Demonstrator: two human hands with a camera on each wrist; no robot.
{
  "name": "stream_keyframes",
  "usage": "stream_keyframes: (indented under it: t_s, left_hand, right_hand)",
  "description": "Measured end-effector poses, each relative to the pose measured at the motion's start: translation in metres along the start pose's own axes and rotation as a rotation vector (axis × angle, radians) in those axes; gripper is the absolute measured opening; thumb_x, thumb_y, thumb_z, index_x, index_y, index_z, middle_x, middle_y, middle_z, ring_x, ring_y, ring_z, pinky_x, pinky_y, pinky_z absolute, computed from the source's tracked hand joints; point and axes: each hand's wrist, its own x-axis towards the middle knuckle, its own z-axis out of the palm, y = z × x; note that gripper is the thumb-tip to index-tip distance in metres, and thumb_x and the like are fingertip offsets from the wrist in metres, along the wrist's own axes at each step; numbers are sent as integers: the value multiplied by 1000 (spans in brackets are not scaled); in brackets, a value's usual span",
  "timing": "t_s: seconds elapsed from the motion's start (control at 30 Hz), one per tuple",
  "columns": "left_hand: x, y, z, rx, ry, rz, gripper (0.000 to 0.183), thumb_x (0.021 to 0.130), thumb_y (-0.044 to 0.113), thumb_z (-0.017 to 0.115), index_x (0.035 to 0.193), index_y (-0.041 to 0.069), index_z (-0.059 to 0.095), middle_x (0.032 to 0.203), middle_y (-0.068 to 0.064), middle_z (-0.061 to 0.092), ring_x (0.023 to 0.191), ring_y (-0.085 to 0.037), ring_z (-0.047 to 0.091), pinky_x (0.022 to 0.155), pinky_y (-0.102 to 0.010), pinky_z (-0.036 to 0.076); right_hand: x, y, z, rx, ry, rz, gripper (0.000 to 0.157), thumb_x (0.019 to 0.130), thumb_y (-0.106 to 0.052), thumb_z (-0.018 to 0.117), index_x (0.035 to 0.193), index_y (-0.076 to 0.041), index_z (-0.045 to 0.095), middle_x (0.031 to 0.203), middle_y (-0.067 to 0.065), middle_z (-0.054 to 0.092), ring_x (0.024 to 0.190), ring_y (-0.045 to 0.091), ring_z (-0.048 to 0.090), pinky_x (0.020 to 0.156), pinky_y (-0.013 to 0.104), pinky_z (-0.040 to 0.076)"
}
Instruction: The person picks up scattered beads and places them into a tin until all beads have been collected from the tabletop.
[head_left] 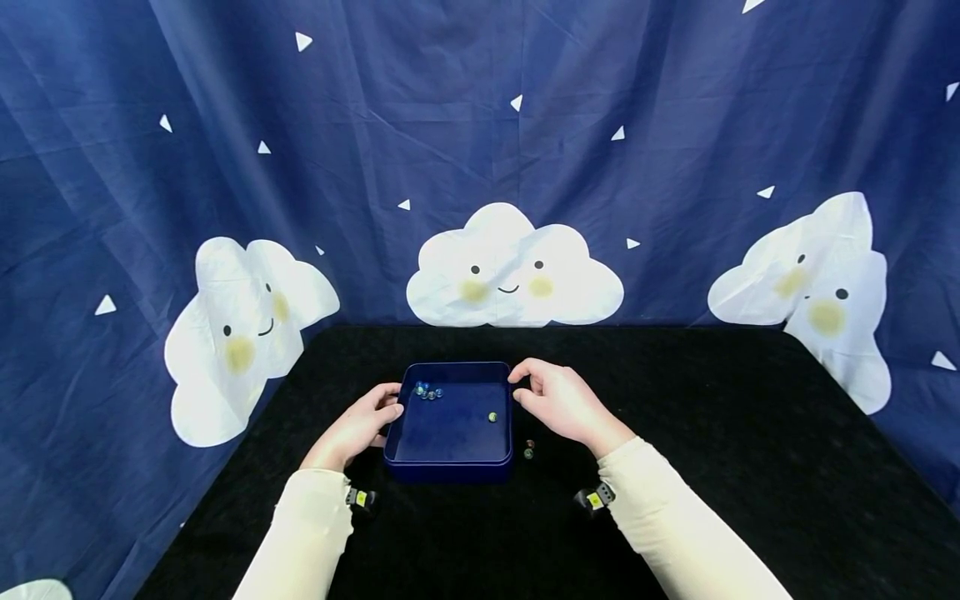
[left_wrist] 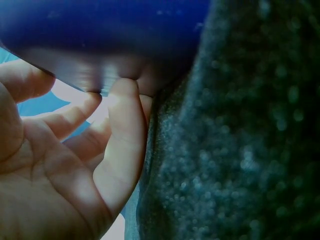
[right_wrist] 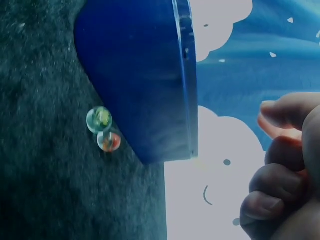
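A shallow blue square box [head_left: 453,473] stands on the black cloth. My left hand [head_left: 360,427] grips its left side, the thumb at the rim and the fingers against the outer wall; in the left wrist view, fingertips [left_wrist: 122,92] meet the wall. Several clear, bluish glass marbles [head_left: 430,395] cluster in the box's far left corner. One yellowish marble [head_left: 492,417] lies alone near its right side. Beside the right rim hovers my right hand [head_left: 566,406], its fingers loosely bent with nothing between them. A greenish marble [right_wrist: 99,120] and a reddish marble [right_wrist: 108,141] lie outside, by the box's right wall.
Black cloth [head_left: 712,417] covers the table around the box. Behind the table hangs a blue curtain [head_left: 465,100] printed with white clouds and small triangles. Small black wrist cameras [head_left: 596,498] are worn at both sleeve cuffs.
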Motion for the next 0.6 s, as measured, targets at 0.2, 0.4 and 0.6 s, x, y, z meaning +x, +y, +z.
stream_keyframes:
  t_s: [0.2,0.4,0.6]
  left_hand:
    - [-1,-1,-1,-6,-1,3,44,107,14,49,149,8,41,138,-19,54,121,-34,57,82,-47,58]
    - [-1,-1,-1,5,1,5,43,107,15,49,149,9,42,137,-18,54,114,-32,60,82,-46,57]
    - [-2,2,-1,15,-4,17,44,107,15,50,149,6,42,136,-20,53,112,-33,61,81,-47,58]
  right_hand:
    - [-8,8,-4,-8,-20,1,16,91,-22,71,107,-21,69,62,-8,48,50,10,44,54,31,42]
    - [-24,23,-16,4,-52,10,12,91,-22,72,103,-23,70,63,-9,48,51,10,44,56,31,43]
    - [-44,47,-34,3,-93,71,11,92,-22,73,99,-29,68,64,-8,49,51,10,46,54,31,43]
